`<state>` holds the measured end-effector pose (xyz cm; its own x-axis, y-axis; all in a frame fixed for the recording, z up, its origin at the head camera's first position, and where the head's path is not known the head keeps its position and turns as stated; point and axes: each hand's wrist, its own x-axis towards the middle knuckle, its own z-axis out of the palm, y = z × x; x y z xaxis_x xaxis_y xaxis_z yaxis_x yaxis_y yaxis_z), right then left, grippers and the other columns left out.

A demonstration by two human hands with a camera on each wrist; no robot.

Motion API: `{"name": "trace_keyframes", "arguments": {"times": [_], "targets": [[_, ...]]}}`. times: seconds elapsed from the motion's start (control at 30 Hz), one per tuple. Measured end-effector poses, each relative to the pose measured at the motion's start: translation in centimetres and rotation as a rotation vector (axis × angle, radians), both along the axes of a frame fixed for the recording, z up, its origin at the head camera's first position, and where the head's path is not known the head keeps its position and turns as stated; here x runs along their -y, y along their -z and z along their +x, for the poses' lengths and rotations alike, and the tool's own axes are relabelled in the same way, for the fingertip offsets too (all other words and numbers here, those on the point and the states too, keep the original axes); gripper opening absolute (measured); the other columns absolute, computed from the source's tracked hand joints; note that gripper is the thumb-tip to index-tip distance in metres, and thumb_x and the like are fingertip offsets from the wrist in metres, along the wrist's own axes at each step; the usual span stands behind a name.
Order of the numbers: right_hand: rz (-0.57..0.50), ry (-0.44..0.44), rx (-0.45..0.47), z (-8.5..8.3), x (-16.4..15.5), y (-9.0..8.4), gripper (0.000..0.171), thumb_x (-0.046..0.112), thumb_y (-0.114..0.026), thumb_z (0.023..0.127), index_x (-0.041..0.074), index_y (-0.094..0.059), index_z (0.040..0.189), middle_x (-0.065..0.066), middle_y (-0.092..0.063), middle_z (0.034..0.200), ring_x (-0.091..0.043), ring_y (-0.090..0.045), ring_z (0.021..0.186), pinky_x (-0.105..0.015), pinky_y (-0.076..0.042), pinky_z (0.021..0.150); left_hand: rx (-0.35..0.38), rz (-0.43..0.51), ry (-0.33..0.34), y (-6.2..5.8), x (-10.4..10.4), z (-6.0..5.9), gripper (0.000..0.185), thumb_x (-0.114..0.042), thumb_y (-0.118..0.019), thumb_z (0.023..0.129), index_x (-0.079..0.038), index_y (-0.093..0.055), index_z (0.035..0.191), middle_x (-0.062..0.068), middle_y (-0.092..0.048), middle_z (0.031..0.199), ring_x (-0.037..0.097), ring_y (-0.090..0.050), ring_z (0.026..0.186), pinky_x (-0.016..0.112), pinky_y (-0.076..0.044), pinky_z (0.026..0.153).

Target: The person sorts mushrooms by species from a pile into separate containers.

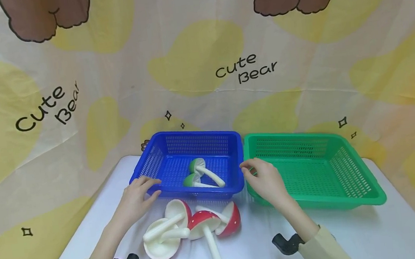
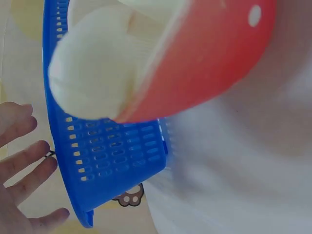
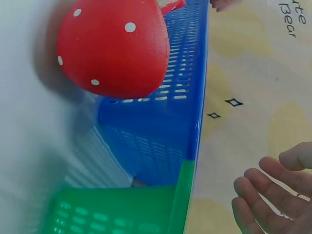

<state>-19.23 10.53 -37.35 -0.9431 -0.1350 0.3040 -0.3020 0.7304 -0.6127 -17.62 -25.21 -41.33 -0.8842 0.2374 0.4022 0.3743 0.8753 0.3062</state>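
A yellow-patched cloth backdrop [image 1: 301,76] rises behind the white counter [image 1: 259,243]. I see a green basket [image 1: 305,178] standing there and, just beside it, a blue basket [image 1: 177,167]. Four red-capped mushrooms [image 1: 202,218] lie heaped in front of the blue one, some showing pale undersides. The left hand [image 1: 137,199] is by the blue basket's front left corner, fingers loosely spread, holding nothing; the right hand [image 1: 268,181] hangs near the baskets' neighbouring sides, fingers relaxed and slightly bent, likewise gripping nothing. Two green-capped mushrooms [image 1: 193,165] lie inside the blue basket
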Motion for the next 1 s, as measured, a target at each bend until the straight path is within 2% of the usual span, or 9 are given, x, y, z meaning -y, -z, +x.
{"name": "trace_keyframes", "arguments": {"times": [0.23,0.43,0.57,0.77,1.0], "targets": [[-0.025,-0.004,0.002,1.5,-1.6,0.3,0.020,0.020,-0.058,0.093,0.013,-0.071,0.108,0.000,-0.072,0.104,-0.016,-0.066,0.088,-0.035,-0.055,0.077,-0.087,0.005,0.049,-0.6,-0.8,0.8,0.023,-0.017,-0.072,0.085,-0.012,-0.070,0.107,0.006,-0.067,0.101,0.025,-0.061,0.094,0.049,-0.049,0.080],[0.083,-0.013,0.005,3.0,-3.4,0.4,0.023,0.023,-0.060,0.093,0.017,-0.068,0.113,0.003,-0.069,0.107,-0.016,-0.064,0.098,-0.040,-0.052,0.079,-0.179,-0.026,0.123,-1.3,-2.1,1.9,0.024,-0.015,-0.075,0.081,-0.011,-0.071,0.104,0.004,-0.068,0.097,0.021,-0.063,0.091,0.041,-0.052,0.078],[0.124,-0.008,-0.015,3.8,-4.6,0.8,0.024,0.022,-0.062,0.092,0.018,-0.068,0.115,0.001,-0.069,0.109,-0.020,-0.063,0.103,-0.043,-0.052,0.080,-0.209,-0.038,0.153,-1.8,-3.0,2.6,0.026,-0.017,-0.076,0.080,-0.012,-0.070,0.105,0.002,-0.068,0.097,0.021,-0.064,0.093,0.041,-0.052,0.080],[0.119,0.002,-0.047,4.7,-6.5,1.6,0.026,0.021,-0.063,0.092,0.017,-0.067,0.117,-0.002,-0.069,0.110,-0.026,-0.062,0.107,-0.048,-0.051,0.085,-0.185,-0.067,0.166,-2.5,-4.5,3.6,0.029,-0.019,-0.077,0.080,-0.015,-0.070,0.108,-0.002,-0.067,0.101,0.019,-0.062,0.097,0.041,-0.051,0.086],[0.088,0.063,-0.050,5.7,-9.3,1.6,0.027,0.020,-0.061,0.094,0.015,-0.065,0.120,-0.007,-0.067,0.115,-0.031,-0.059,0.109,-0.054,-0.048,0.084,-0.076,-0.107,0.167,-2.4,-6.4,4.8,0.030,-0.023,-0.075,0.082,-0.020,-0.069,0.111,-0.005,-0.066,0.107,0.016,-0.060,0.104,0.041,-0.050,0.093]]}}
